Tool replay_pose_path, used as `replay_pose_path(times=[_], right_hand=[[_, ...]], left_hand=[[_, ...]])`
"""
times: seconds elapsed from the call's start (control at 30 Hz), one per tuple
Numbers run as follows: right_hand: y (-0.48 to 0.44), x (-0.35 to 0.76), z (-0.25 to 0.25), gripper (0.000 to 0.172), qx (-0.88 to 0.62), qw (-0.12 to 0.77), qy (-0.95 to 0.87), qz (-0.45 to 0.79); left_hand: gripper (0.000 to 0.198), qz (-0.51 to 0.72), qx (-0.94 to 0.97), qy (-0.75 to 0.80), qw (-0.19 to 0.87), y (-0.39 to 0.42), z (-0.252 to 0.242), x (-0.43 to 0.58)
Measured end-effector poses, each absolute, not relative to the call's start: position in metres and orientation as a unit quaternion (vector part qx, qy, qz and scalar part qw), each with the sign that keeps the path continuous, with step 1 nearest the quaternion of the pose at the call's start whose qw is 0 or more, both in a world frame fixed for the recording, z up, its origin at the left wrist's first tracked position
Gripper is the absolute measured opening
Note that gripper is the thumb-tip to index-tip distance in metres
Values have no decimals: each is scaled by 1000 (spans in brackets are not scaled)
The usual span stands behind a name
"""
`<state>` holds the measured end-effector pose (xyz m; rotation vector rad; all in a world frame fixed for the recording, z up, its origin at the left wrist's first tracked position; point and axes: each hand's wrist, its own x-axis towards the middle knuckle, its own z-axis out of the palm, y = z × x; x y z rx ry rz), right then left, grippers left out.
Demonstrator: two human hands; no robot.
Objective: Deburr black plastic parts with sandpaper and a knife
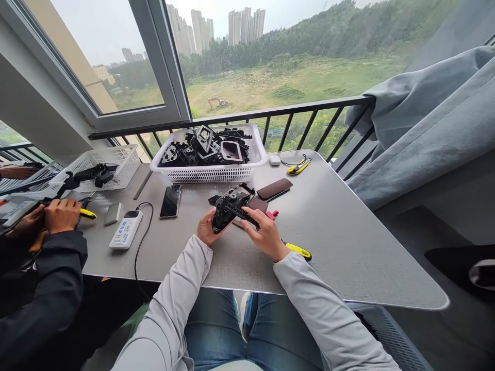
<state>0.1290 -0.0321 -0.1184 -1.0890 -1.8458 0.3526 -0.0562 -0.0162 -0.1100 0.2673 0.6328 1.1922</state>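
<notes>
Over the table's near middle, my left hand (208,226) is wrapped round the left side of a black plastic part (226,208). My right hand (265,233) pinches the right end of a dark strip-like piece of it between thumb and fingers. Whether that strip is joined to the rest cannot be made out. Just beyond my right hand lie a brown glasses case (275,189) and a small red object (273,215). A yellow-handled tool (298,251) rests beside my right wrist, its other end hidden under the hand.
A white basket (209,174) full of black parts stands at the back. A phone (170,201), a white power bank (126,230) with a cable and a yellow cutter (299,167) lie on the grey table (348,232). At left, a person's hands (62,215) work near another basket (129,165).
</notes>
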Motion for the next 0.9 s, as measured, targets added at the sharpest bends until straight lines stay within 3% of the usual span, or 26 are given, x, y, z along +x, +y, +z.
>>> replay_pose_path(times=[0.17, 0.3, 0.9], right_hand=[[-29, 130, -122, 38, -514, 468, -711, 112], [-28, 130, -123, 40, -545, 455, -699, 88], [-28, 129, -124, 42, -575, 439, -685, 86]], left_hand=[[48, 577, 189, 292, 740, -14, -116, -55], [53, 590, 197, 306, 721, -12, -120, -53], [33, 569, 273, 353, 691, -15, -124, -40]])
